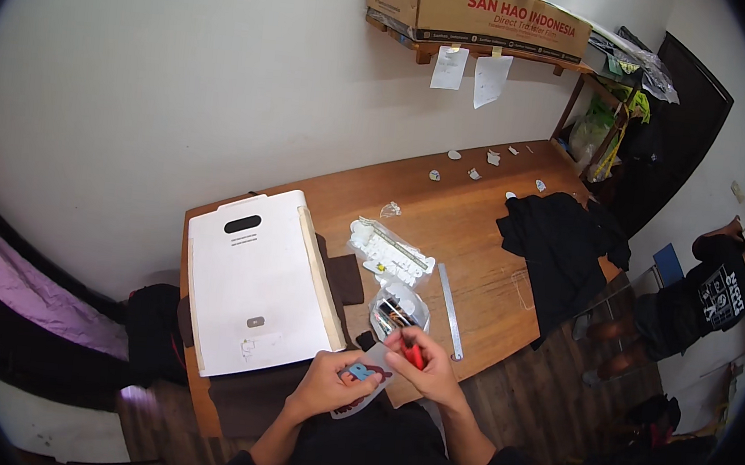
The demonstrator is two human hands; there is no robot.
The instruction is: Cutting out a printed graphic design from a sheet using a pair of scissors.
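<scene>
At the near edge of the wooden bench [446,213], the left hand [328,388] has its fingers closed on a small blue piece [360,372] over a white sheet [373,385]. Just beside it, the right hand [425,368] grips a red tool [414,354]. A clear bag [399,309] and steel ruler [449,310] lie close behind; a large white board [253,282] rests to the left.

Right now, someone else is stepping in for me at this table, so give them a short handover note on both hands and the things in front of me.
Left hand: holds a small blue piece over a pale sheet at the table's near edge.
Right hand: grips a red tool, tip toward the sheet.
Nearby: clear bag of small items, bag of white parts, metal ruler, white board, black cloth.
Done or left: not readable from this view.
</scene>
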